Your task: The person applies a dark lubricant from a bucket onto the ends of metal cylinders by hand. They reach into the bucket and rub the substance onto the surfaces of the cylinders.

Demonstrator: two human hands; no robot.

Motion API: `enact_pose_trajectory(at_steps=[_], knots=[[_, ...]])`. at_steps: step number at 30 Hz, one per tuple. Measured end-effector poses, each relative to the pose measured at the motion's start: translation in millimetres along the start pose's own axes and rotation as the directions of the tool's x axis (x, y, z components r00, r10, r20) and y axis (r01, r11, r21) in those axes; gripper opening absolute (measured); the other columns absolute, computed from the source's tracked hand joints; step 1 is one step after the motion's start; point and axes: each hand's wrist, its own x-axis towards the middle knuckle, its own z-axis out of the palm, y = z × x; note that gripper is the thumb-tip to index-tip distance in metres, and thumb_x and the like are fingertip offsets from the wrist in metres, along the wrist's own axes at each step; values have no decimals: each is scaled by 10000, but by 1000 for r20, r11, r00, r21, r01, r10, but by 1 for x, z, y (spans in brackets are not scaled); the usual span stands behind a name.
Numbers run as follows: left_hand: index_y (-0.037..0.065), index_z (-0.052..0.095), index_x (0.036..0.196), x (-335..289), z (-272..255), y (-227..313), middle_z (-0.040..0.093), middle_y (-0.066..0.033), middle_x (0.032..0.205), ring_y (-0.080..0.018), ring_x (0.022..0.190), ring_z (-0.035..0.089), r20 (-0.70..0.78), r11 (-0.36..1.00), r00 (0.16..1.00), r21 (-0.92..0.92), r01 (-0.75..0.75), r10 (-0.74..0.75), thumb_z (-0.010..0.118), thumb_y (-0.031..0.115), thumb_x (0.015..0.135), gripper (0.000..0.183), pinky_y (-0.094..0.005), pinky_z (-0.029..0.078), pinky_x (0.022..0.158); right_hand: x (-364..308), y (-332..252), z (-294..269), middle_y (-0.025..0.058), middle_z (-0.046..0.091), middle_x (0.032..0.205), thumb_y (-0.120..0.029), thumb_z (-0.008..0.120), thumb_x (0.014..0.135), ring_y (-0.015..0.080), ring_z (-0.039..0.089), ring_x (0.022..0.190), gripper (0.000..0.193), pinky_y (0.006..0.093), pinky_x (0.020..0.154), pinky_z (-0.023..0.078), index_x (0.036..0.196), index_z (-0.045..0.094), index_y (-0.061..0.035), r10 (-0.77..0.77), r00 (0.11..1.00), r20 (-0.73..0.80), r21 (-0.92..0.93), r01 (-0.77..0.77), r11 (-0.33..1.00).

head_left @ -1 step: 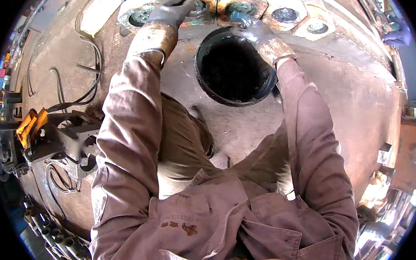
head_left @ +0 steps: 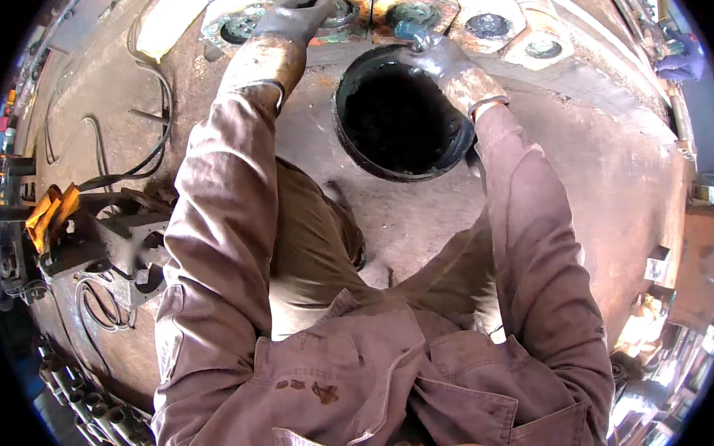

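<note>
In a dark, soiled glove, my left hand [head_left: 302,17] curls over the end of a metal block [head_left: 352,31] with a round bore, its fingertips bent at the bore's edge. My right hand [head_left: 439,57], gloved in grey, is closed above the far rim of a black bucket [head_left: 344,139]. Something bluish [head_left: 413,33] shows at its fingertips, in front of the neighbouring block's bore [head_left: 412,15]; its kind is unclear. Dark, sticky-looking stuff coats the bucket's inside. The bucket stands on the floor between my legs, tilted a little in the view.
More bored metal blocks [head_left: 488,27] line the far side. Black cables [head_left: 165,112] lie on the brown floor [head_left: 598,202] at left, near a metal fixture [head_left: 124,243] with an orange cloth-like piece [head_left: 54,213]. Several pipes [head_left: 100,414] are stacked at lower left. Purple cloth [head_left: 681,62] shows at far right.
</note>
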Motion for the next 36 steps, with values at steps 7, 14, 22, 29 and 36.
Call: enact_pose_trajectory(at_steps=[7, 14, 22, 29, 36], knots=[[86, 764, 1155, 2, 5, 3, 761, -98, 1139, -233, 1081, 704, -80, 938, 941, 139, -316, 329, 737, 368, 941, 356, -359, 544, 965, -20, -31, 1, 99, 756, 933, -394, 702, 951, 245, 716, 750, 434, 390, 735, 573, 1239, 687, -70, 141, 920, 366, -22, -143, 990], [106, 777, 1123, 18, 12, -1, 772, -80, 1061, -220, 1027, 712, -90, 931, 928, 69, -357, 363, 725, 307, 947, 272, -362, 555, 911, -5, 3, 60, 105, 692, 1091, -108, 529, 1042, 208, 640, 1039, 189, 309, 926, 499, 1170, 639, -23, 379, 910, -165, 830, -80, 553], [88, 771, 1139, 2, -31, 12, 774, -72, 1060, -179, 1019, 714, -230, 985, 973, 171, 35, 5, 749, 362, 947, 335, -317, 560, 892, 14, -128, 50, 131, 711, 1131, -103, 495, 1017, 234, 677, 1059, 262, 339, 907, 550, 1191, 685, -58, -78, 943, 324, -787, 315, 530], [51, 744, 1171, 32, -8, -14, 767, -72, 1026, -153, 947, 720, -276, 948, 918, -61, -314, 286, 744, 188, 965, 247, -287, 582, 849, 21, -41, 60, 110, 734, 1000, -112, 507, 1005, 250, 705, 945, 304, 354, 825, 568, 1242, 696, -86, -248, 961, 123, -735, 257, 628], [50, 738, 1146, 39, -19, -36, 750, -55, 935, -139, 847, 692, -149, 906, 966, -341, -251, 211, 758, 127, 946, 215, -281, 563, 753, -81, -129, -11, 117, 677, 777, -566, 646, 961, 209, 592, 647, 575, 347, 679, 499, 1148, 751, -31, 245, 834, 495, 268, -414, 870]])
